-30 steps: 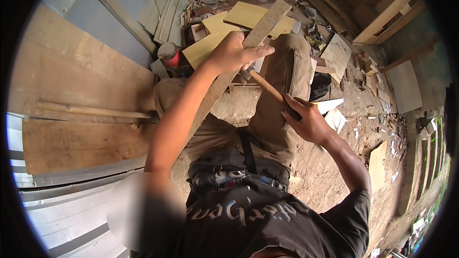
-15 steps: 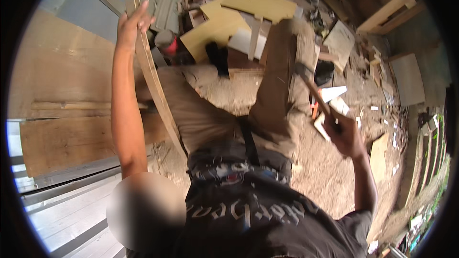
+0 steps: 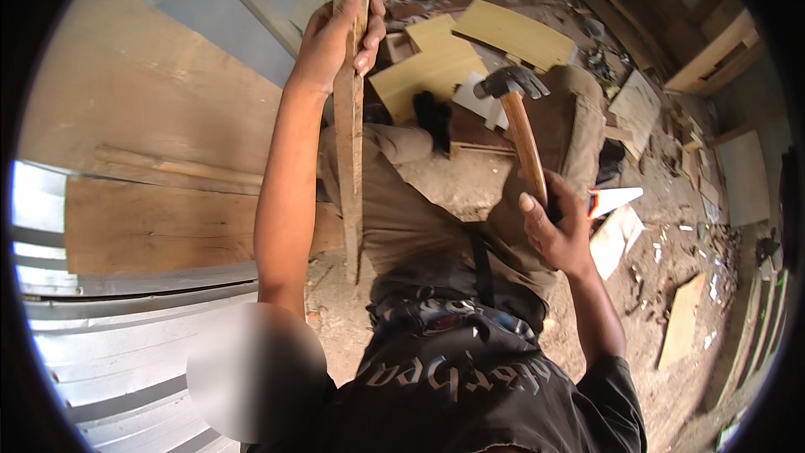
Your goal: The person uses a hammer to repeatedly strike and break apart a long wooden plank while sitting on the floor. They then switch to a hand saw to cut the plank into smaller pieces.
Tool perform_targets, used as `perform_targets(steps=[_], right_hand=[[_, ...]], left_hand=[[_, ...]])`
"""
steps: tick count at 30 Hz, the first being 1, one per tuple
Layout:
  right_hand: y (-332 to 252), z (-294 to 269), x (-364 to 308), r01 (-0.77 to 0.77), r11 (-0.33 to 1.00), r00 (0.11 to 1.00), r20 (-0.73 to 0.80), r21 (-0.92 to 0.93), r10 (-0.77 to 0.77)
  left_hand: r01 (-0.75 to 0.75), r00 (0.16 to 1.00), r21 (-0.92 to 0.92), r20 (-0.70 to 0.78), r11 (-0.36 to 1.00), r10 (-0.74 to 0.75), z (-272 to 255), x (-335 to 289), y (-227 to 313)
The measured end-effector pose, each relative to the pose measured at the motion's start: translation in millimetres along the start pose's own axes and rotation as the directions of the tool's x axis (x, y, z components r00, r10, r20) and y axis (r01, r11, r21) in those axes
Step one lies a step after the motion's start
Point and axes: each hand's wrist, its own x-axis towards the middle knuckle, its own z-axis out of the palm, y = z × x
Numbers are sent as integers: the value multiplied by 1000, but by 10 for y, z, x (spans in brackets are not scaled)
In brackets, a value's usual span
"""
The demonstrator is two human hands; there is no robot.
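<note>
While the left hand (image 3: 335,42) wraps around a long wooden slat (image 3: 349,143) held upright, its lower end on the dirt floor (image 3: 436,184), the right hand (image 3: 558,231) is closed on a hammer (image 3: 521,130) raised head-up above the knee. Gripped only near its top, the slat could twist or kick out under a blow, and the fingers sit close by.

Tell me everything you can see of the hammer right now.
The hammer has a dark metal claw head and a light brown wooden handle. It is raised, head up and away from the body, handle slanting down to the right hand, whose fingers wrap its lower end. Nothing else touches it; it hangs above the bent knee.
</note>
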Motion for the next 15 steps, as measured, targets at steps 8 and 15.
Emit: perform_targets(steps=[8,15], right_hand=[[21,562,199,-50,980,997,64,193,39],[-225,744,161,-17,952,989,145,307,-29]], left_hand=[[-300,936,241,-114,923,334,-251,399,1517],[-582,717,462,-95,669,690,-427,127,2652]])
